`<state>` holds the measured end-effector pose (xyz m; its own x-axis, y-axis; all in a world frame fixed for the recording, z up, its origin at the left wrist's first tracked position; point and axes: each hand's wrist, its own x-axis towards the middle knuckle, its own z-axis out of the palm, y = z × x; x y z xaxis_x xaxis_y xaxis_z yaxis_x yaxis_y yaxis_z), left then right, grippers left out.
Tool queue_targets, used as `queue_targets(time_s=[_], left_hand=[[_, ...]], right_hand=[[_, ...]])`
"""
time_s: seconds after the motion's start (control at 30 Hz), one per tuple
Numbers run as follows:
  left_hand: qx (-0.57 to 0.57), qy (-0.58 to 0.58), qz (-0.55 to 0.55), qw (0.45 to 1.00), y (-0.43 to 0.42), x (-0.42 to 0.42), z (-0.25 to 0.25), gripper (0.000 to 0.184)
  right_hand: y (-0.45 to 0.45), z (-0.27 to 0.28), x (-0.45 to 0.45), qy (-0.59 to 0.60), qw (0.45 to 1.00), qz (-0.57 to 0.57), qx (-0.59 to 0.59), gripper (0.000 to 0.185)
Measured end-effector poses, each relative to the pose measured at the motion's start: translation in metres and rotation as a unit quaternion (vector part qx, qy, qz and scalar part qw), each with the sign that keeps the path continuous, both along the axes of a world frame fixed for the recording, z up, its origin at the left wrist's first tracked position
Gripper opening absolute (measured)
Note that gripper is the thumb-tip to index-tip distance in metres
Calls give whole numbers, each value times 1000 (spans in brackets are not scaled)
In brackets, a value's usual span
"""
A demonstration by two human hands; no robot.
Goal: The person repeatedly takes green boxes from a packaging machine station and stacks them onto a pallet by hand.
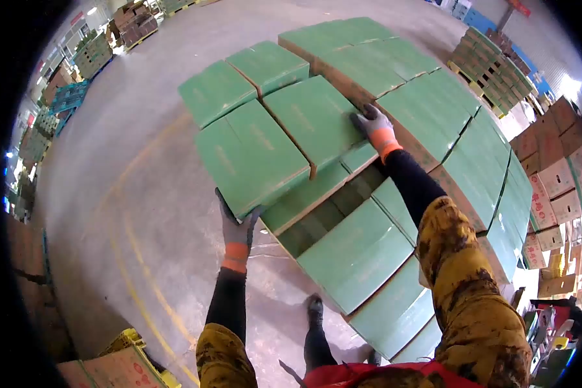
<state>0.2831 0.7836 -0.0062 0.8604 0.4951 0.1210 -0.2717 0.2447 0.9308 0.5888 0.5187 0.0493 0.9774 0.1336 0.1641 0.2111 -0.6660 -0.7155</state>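
Observation:
Gloved in grey with an orange cuff, my left hand [235,226] cups the near lower corner of a green carton [249,158], thumb and fingers spread round it. My right hand [376,131], in a matching glove, grips the right edge of the adjoining green carton [313,119]. These two cartons lie side by side on the upper layer, with a narrow gap between them. Below them is a lower green carton [359,255], beside a dark gap in the stack. The undersides of the held cartons are hidden.
More green cartons [427,97] rise to the right and behind. Brown printed cartons [559,184] stand at far right. A loaded pallet [491,71] is at the back right. A yellow pallet [132,339] sits at lower left. Yellow lines mark the concrete floor [152,171].

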Motion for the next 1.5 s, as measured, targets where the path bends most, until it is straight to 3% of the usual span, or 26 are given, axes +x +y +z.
queue_targets(time_s=[0.03, 0.07, 0.1, 0.17, 0.3, 0.37, 0.4, 0.47, 0.5, 0.57, 0.63, 0.73, 0.83, 0.9, 0.93, 0.97, 1.03, 1.1, 1.13, 1.2, 1.23, 1.33, 1.37, 1.43, 1.47, 1.5], left_hand=[[-59, -28, -12, 998, 1, 6, -4, 98], [102, 9, 37, 994, 9, 14, -18, 97], [41, -3, 16, 999, 6, 18, -12, 97], [-76, -25, -25, 996, 4, 26, 1, 98], [71, 44, 45, 995, -6, 46, 0, 95], [108, 51, 53, 991, -10, 48, 1, 96], [136, 64, 70, 986, 2, 49, -32, 95], [363, 118, 139, 914, 3, 29, -56, 94], [381, 163, 182, 892, 14, 13, -65, 86], [371, 175, 222, 884, -29, -30, -49, 72], [301, -27, 397, 867, -110, -26, -24, 50], [340, -54, 100, 933, -252, -79, 88, 49], [282, -95, -156, 942, -399, -128, 104, 52], [312, -40, -291, 903, -502, -170, 107, 52], [254, -37, -374, 891, -573, -192, 115, 53], [194, -32, -450, 871, -639, -201, 117, 54], [225, -7, -562, 796, -754, -209, 115, 50], [219, 25, -637, 739, -861, -210, 67, 50], [145, 63, -653, 741, -911, -203, 20, 50], [-145, 174, -672, 705, -1018, -174, -70, 50], [-257, 238, -678, 646, -1066, -156, -102, 50], [-120, 441, -750, 477, -1162, -137, -68, 62], [26, 356, -824, 441, -1183, -144, -109, 66], [274, 200, -845, 414, -1190, -167, -119, 70], [389, 122, -827, 386, -1193, -178, -124, 72], [378, 190, -784, 455, -1184, -195, -113, 69]], right_hand=[[4, -3, -2, -13, 1000, -27, 2, 59], [9, -8, -3, -62, 998, 7, 3, 57], [16, -2, -8, -66, 996, -3, -54, 54], [22, -4, 10, -111, 994, 4, -19, 49], [30, 6, 43, -164, 980, 108, -43, 48], [25, 4, 43, -287, 953, 65, -66, 50], [19, 9, 29, -297, 951, 66, -58, 52], [-11, 16, -17, -278, 954, 112, -3, 54], [-34, 19, -57, -317, 939, 132, 13, 48], [-111, 51, -150, -242, 948, 204, 22, 51], [-205, 80, -234, -250, 953, 173, -7, 59], [-395, 91, -328, -271, 958, -47, -81, 66], [-617, 58, -429, -210, 874, -330, -288, 80], [-762, 21, -496, -107, 794, -476, -362, 93], [-836, 10, -522, -33, 741, -548, -386, 101], [-895, 0, -543, 7, 734, -567, -373, 108], [-999, -31, -562, 99, 676, -585, -437, 110], [-1060, -54, -595, 233, 693, -571, -374, 108], [-1065, -66, -606, 229, 723, -539, -366, 98], [-1040, -55, -626, 173, 735, -512, -410, 90], [-1029, -59, -646, 121, 793, -492, -339, 96], [-1007, -41, -707, 98, 894, -341, -274, 95], [-1006, -43, -721, 82, 907, -306, -279, 94], [-1010, -35, -741, 80, 937, -242, -238, 86], [-1025, -35, -748, 51, 967, -239, -74, 81], [-1043, -35, -751, 16, 968, -231, 92, 76]])
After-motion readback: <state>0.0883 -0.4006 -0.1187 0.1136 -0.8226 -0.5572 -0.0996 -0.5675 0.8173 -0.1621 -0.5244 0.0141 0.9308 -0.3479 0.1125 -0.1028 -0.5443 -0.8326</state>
